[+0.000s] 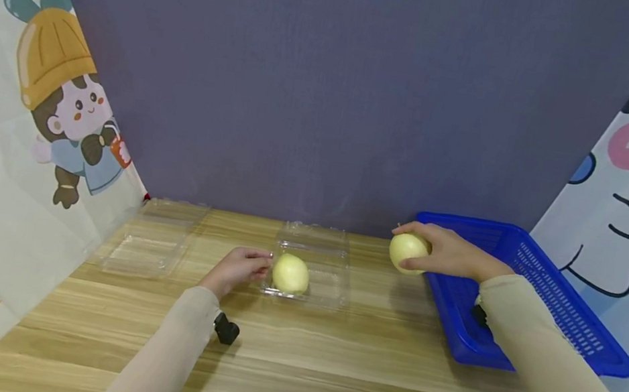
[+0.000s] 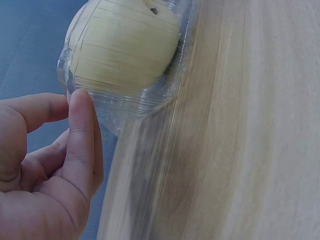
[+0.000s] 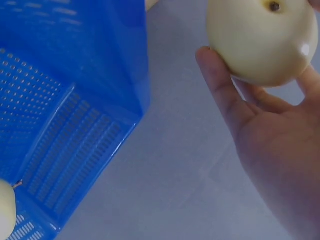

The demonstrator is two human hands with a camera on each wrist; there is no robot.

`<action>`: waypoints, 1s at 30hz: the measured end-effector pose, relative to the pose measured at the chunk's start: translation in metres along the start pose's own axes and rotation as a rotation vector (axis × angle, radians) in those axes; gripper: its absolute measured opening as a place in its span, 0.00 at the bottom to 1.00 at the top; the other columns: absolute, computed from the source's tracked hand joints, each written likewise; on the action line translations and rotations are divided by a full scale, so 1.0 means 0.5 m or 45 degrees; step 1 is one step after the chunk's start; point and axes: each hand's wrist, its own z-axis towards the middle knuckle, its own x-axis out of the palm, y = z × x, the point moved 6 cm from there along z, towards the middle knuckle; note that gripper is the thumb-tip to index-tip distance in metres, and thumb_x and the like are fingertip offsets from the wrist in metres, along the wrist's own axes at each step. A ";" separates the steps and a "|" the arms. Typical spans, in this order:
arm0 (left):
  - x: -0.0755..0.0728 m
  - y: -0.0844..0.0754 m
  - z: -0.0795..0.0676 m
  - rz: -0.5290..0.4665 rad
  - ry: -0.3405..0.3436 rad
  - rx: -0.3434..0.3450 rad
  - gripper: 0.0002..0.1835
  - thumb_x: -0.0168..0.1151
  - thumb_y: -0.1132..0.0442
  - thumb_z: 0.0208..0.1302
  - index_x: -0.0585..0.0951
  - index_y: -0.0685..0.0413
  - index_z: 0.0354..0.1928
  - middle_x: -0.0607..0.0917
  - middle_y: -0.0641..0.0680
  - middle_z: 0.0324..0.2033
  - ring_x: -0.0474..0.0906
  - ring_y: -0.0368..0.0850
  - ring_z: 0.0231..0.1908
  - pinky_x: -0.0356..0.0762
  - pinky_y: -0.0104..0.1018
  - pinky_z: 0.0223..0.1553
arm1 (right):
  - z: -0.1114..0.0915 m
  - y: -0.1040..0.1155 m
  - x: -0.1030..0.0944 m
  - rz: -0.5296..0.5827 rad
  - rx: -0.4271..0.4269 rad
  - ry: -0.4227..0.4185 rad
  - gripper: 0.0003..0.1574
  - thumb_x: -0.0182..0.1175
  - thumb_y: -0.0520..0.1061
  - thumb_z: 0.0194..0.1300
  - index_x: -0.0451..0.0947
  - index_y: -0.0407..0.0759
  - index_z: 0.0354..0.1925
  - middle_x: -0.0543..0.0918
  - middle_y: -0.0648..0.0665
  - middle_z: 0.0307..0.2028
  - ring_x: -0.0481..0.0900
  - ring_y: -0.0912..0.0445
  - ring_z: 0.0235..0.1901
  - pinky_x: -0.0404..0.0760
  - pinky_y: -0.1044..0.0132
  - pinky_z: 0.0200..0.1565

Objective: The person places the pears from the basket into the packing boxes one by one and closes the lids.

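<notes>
My right hand [image 1: 452,252] grips a pale yellow pear [image 1: 408,251] above the table, by the left side of the blue basket [image 1: 450,311]. In the right wrist view, fingers and thumb curl round the pear [image 3: 262,40]. Another pear [image 1: 290,274] sits in the left part of a clear plastic container [image 1: 328,287] whose lid is raised at the back. Thumb and fingers of my left hand [image 1: 239,269] pinch that container's left edge. The left wrist view shows the fingertips right at the clear rim [image 2: 130,105], close beside the pear inside.
A second clear plastic container [image 1: 141,255] lies open on the wooden table [image 1: 289,368] at the left. One more pear [image 3: 6,210] shows inside the basket in the right wrist view. A dark panel [image 1: 330,90] stands along the back, with printed sheets at both sides.
</notes>
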 end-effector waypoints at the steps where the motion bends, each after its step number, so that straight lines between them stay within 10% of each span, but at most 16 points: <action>1: 0.000 0.000 0.000 -0.003 0.000 0.000 0.18 0.55 0.69 0.74 0.75 0.73 0.61 0.82 0.64 0.50 0.82 0.41 0.39 0.84 0.31 0.46 | 0.001 0.002 0.003 0.002 0.002 0.009 0.38 0.72 0.58 0.61 0.72 0.57 0.66 0.75 0.39 0.57 0.76 0.45 0.48 0.81 0.56 0.39; 30: 0.000 0.001 0.000 -0.008 -0.001 -0.009 0.19 0.56 0.70 0.73 0.74 0.74 0.61 0.82 0.64 0.50 0.82 0.41 0.38 0.84 0.31 0.45 | 0.063 0.076 0.084 0.050 -0.050 0.127 0.39 0.71 0.61 0.60 0.71 0.63 0.67 0.74 0.40 0.57 0.78 0.47 0.47 0.83 0.54 0.41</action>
